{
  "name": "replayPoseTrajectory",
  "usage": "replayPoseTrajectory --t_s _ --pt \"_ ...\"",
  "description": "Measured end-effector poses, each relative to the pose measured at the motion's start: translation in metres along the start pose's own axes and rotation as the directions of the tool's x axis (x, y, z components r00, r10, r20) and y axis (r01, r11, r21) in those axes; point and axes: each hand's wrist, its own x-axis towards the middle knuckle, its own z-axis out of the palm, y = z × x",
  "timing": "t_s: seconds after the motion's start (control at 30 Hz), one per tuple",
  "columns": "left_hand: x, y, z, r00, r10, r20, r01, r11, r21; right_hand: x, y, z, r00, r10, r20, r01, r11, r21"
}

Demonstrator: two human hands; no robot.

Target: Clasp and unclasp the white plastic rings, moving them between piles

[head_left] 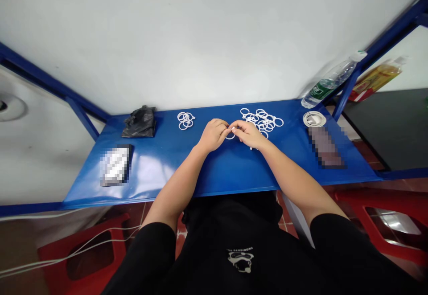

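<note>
My left hand (213,133) and my right hand (249,133) meet over the middle of the blue table (217,170). Both pinch one small white ring (230,135) between their fingertips. A larger heap of loose white rings (262,119) lies just behind my right hand. A smaller cluster of white rings (185,120) lies behind and to the left of my left hand.
A crumpled black bag (140,122) sits at the back left. A blurred flat object (116,165) lies at the left, another blurred object (326,147) at the right beside a coiled white cable (314,118). A plastic water bottle (329,83) leans at the back right. Red stools stand below.
</note>
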Motion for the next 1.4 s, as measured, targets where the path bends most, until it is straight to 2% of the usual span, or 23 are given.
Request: replayPoseTrajectory --t_s 0.13,0.33,0.73,0.93,1.07,1.17,1.27,1.37,1.4 --pt "-0.001 -0.001 0.0 1.0 -0.002 0.021 0.002 1.0 0.0 -0.001 -0.001 -0.001 0.998 0.051 0.027 -0.051 0.999 -0.001" --pt "0.0 0.003 0.0 0.997 -0.012 0.076 0.013 1.0 -0.002 0.001 0.003 0.001 1.0 -0.004 0.005 0.004 0.997 -0.078" --pt "0.001 0.005 0.003 0.992 0.015 0.124 -0.015 1.0 -0.001 0.004 0.012 -0.003 0.999 -0.023 0.034 0.026 0.993 -0.118" --pt "0.0 0.003 0.004 0.995 0.043 0.087 -0.041 0.999 -0.019 0.003 0.011 -0.001 0.998 -0.065 -0.01 0.062 0.982 -0.18" --pt "-0.001 -0.009 -0.002 0.997 -0.08 -0.015 0.08 0.997 0.003 0.005 0.014 -0.009 0.985 -0.122 -0.124 0.068 0.927 -0.37" --pt "-0.005 -0.025 -0.011 0.952 -0.264 -0.158 0.277 0.958 0.072 0.009 0.024 -0.02 0.961 -0.12 -0.25 -0.045 0.822 -0.567" --pt "-0.012 -0.044 -0.021 0.847 -0.42 -0.325 0.479 0.868 0.129 0.011 0.037 -0.03 0.926 -0.113 -0.36 -0.165 0.735 -0.657" --pt "-0.022 -0.063 -0.028 0.733 -0.525 -0.433 0.635 0.757 0.155 0.012 0.048 -0.032 0.916 -0.112 -0.385 -0.212 0.679 -0.702" --pt "-0.025 -0.068 -0.029 0.711 -0.543 -0.446 0.659 0.736 0.155 0.011 0.05 -0.031 0.921 -0.102 -0.377 -0.219 0.665 -0.714"
